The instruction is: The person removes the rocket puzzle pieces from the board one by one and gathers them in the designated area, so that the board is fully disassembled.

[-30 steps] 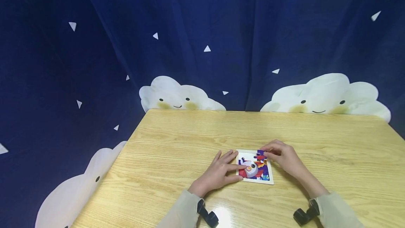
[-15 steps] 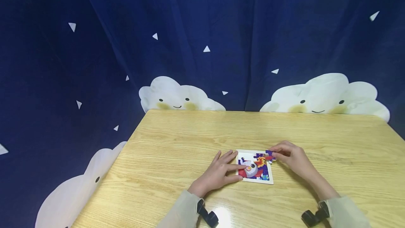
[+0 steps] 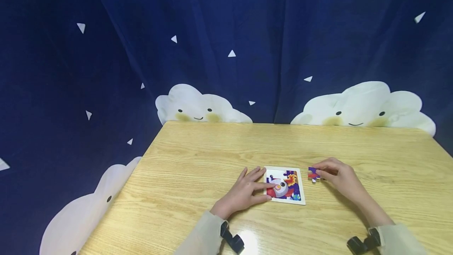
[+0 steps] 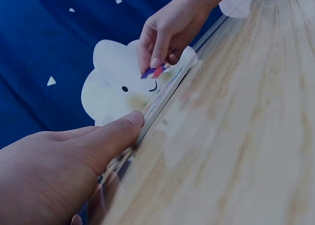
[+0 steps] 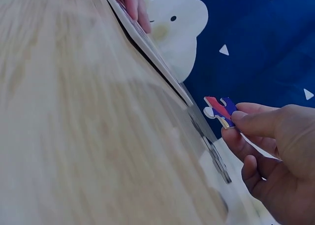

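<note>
A small square jigsaw puzzle in a white-rimmed tray [image 3: 302,187] lies on the table, showing a white rocket-like figure, orange flames and purple background. Bare white shows in its upper left part. My left hand [image 3: 240,194] rests with straight, spread fingers on the tray's left side, one fingertip on the picture. Just right of the tray, my right hand [image 3: 340,177] pinches a jigsaw piece [image 3: 313,173] between thumb and fingers. Purple and red, with a white knob, the piece [image 5: 221,109] appears held above the tabletop in the right wrist view.
The light wood table [image 3: 198,156] stretches out around the tray. Behind it hangs a dark blue curtain [image 3: 212,19] with white triangles and smiling clouds. A black wrist mount [image 3: 364,242] sits at the right cuff, and another [image 3: 232,239] at the left.
My right hand has drawn the jigsaw piece rightward, from over the tray's upper right corner to beyond its right rim. My left hand has stayed on the tray.
</note>
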A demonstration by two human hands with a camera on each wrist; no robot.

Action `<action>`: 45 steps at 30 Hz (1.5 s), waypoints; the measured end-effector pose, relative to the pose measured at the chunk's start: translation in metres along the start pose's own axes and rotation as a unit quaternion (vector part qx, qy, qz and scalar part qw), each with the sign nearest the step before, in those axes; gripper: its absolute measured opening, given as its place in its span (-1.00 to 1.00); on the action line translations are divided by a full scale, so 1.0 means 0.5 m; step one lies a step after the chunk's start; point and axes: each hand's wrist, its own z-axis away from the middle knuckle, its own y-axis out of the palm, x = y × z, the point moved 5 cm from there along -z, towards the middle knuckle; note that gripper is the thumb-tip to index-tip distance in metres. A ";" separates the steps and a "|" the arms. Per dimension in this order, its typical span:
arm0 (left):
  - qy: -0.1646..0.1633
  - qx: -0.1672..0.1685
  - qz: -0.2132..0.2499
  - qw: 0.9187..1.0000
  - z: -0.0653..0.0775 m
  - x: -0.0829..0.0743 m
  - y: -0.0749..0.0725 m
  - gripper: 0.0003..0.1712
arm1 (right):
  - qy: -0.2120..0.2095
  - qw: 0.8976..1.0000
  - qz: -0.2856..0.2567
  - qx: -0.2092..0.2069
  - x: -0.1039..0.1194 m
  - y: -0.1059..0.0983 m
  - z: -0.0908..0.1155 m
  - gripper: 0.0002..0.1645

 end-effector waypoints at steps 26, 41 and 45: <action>0.000 -0.004 0.003 1.000 0.001 0.000 -0.002 -0.53 | -0.010 0.999 0.002 -0.034 -0.053 -0.067 0.034 -0.78; 0.002 -0.003 0.005 1.000 0.001 0.000 -0.001 -0.52 | 0.007 0.999 0.014 -0.028 -0.083 -0.089 0.049 -0.81; 0.000 -0.004 0.004 1.000 0.000 0.001 -0.001 -0.52 | 0.009 0.999 0.015 -0.027 -0.084 -0.091 0.049 -0.80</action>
